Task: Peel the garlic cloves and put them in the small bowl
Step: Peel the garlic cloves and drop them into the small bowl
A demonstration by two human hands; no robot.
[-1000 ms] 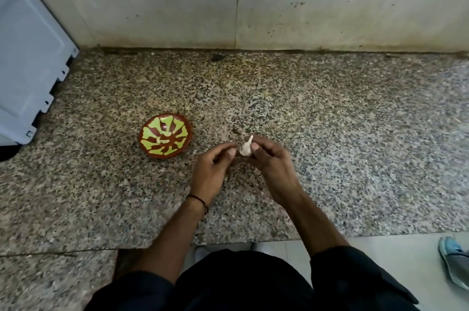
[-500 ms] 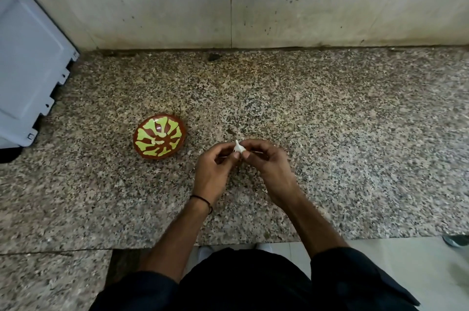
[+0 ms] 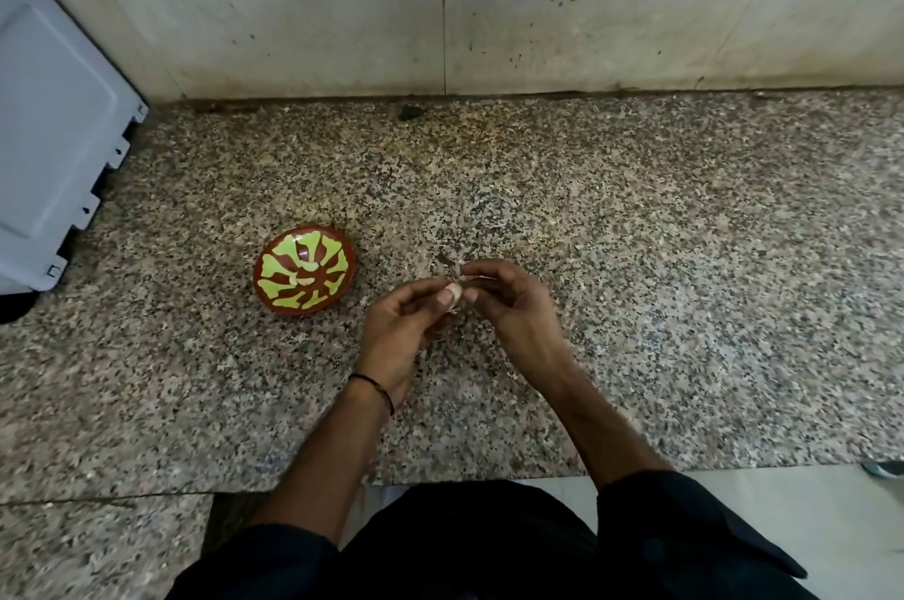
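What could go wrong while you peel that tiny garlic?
The left hand only pinches the garlic clove, so it might slip onto the speckled counter, where it would be hard to spot. The right hand pinches papery skin; bits could scatter. The small bowl sits apart to the left, so a toss might miss.

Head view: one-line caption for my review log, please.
Left hand and right hand pinch a garlic clove over the granite counter, just right of the patterned small bowl.

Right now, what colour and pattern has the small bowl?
The small bowl is reddish-brown with yellow-green petal shapes radiating from its centre; head view.
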